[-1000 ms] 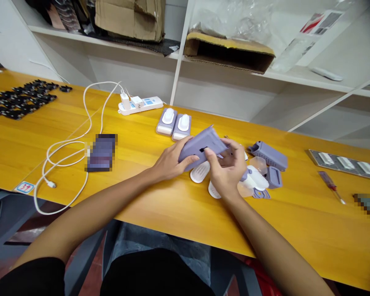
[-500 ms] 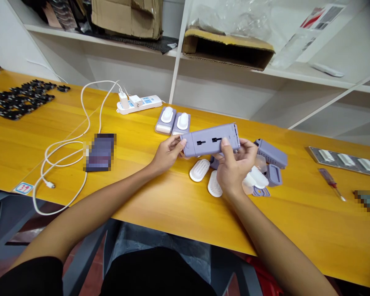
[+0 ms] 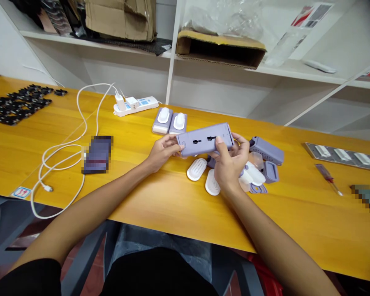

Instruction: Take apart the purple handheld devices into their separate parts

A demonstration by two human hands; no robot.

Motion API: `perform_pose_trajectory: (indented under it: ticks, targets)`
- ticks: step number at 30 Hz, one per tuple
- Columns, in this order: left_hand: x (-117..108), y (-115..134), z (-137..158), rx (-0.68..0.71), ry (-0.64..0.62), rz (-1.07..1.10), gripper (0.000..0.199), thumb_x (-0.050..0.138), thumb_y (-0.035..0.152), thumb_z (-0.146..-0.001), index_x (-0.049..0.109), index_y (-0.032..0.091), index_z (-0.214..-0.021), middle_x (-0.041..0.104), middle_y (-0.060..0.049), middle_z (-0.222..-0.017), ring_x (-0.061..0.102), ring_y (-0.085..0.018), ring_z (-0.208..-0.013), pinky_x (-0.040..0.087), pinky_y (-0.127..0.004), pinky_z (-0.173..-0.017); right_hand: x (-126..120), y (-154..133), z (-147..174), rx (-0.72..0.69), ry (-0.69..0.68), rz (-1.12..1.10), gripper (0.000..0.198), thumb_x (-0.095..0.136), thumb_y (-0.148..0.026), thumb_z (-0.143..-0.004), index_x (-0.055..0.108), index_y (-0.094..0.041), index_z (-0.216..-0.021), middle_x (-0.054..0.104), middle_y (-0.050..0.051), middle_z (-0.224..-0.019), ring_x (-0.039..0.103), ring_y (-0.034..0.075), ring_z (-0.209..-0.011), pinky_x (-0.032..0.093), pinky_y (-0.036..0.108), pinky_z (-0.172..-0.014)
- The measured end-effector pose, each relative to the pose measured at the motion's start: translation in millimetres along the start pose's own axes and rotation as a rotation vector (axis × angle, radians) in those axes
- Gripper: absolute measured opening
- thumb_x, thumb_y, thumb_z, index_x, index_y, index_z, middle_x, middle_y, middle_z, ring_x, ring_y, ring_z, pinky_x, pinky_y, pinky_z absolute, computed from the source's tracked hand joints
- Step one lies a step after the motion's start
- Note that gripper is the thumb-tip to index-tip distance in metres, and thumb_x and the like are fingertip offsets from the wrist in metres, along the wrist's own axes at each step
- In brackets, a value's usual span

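Observation:
Between my two hands, above the table, is a long purple plastic housing (image 3: 203,141) with two black keyhole-shaped slots. My left hand (image 3: 163,153) pinches its left end, thumb on the face near a small round mark. My right hand (image 3: 231,162) grips the right part, thumb on the face beside a slot and fingers behind it. Below the housing lie white oval pieces (image 3: 197,169), one partly hidden by my right hand. Past that hand are a perforated purple housing (image 3: 267,151), a purple frame-like part (image 3: 270,172) and a white part (image 3: 255,174).
Two purple units with white tops (image 3: 163,119) stand at the back near a white power strip (image 3: 136,106). A white cable (image 3: 58,150) and a blurred phone-like object (image 3: 98,154) lie left. Rows of black parts (image 3: 18,100) are far left. A screwdriver (image 3: 328,179) and metal strip (image 3: 342,155) lie right.
The view has shifted slightly, so the scene sits a little further left. Both hands keep their hold on the purple housing, in nearly the same pose.

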State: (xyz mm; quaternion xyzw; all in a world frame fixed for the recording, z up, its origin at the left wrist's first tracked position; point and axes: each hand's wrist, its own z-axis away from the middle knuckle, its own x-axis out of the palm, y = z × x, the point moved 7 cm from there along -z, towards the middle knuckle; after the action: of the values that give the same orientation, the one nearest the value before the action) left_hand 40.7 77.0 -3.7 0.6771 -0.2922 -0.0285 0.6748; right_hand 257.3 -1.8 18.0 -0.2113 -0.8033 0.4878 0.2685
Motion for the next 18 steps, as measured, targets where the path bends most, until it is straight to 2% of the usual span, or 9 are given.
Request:
perform_pose_trajectory:
  ticks: [5,8,10,13,18]
  targets:
    - [-5.1,1.5,-1.6,-0.02,0.057,0.05,0.058,0.097,0.032,-0.07,0.072,0.015,-0.119,0.081,-0.008,-0.11,0.077,-0.021,-0.095,0.06,-0.033,-0.082,-0.1,3.0,-0.2,0.007,-0.047,0.031,0.065,0.09,-0.055,-0.083,0.061,-0.026,-0.134,0.07,0.008,-0.126,0.075,0.028,-0.107,0.069,0.049,-0.089]
    - [-7.0,4.2,-2.5,-0.031,0.067,0.07,0.055,0.096,0.031,-0.068,0.073,0.015,-0.115,0.08,-0.008,-0.107,0.076,-0.022,-0.097,0.06,-0.034,-0.082,1.7,0.9,0.1,-0.057,-0.092,0.067,0.059,0.086,-0.055,-0.088,0.066,-0.026,-0.135,0.069,0.009,-0.134,0.072,0.031,-0.12,0.067,0.053,-0.101]
    - [-6.1,5.2,-3.4,-0.042,0.041,0.086,0.054,0.096,0.031,-0.067,0.072,0.016,-0.112,0.08,-0.007,-0.104,0.077,-0.023,-0.096,0.061,-0.037,-0.085,2.6,-1.2,0.3,-0.098,-0.11,0.081,0.055,0.084,-0.054,-0.091,0.068,-0.026,-0.136,0.069,0.009,-0.137,0.07,0.032,-0.127,0.065,0.054,-0.106]
    - [-4.7,5.1,-4.1,-0.064,0.014,0.105,0.052,0.097,0.03,-0.064,0.071,0.016,-0.108,0.079,-0.005,-0.099,0.077,-0.022,-0.091,0.063,-0.041,-0.088,1.2,-0.5,-0.9,-0.087,-0.095,0.07,0.053,0.084,-0.052,-0.09,0.07,-0.025,-0.134,0.071,0.009,-0.135,0.07,0.032,-0.128,0.064,0.056,-0.108]
    - [-4.8,3.7,-3.2,-0.098,0.038,0.084,0.048,0.096,0.028,-0.06,0.069,0.015,-0.097,0.078,-0.006,-0.092,0.074,-0.02,-0.083,0.062,-0.038,-0.081,0.0,1.8,-3.6,-0.084,-0.091,0.101,0.052,0.082,-0.051,-0.091,0.071,-0.026,-0.135,0.073,0.008,-0.133,0.071,0.032,-0.126,0.065,0.055,-0.106]
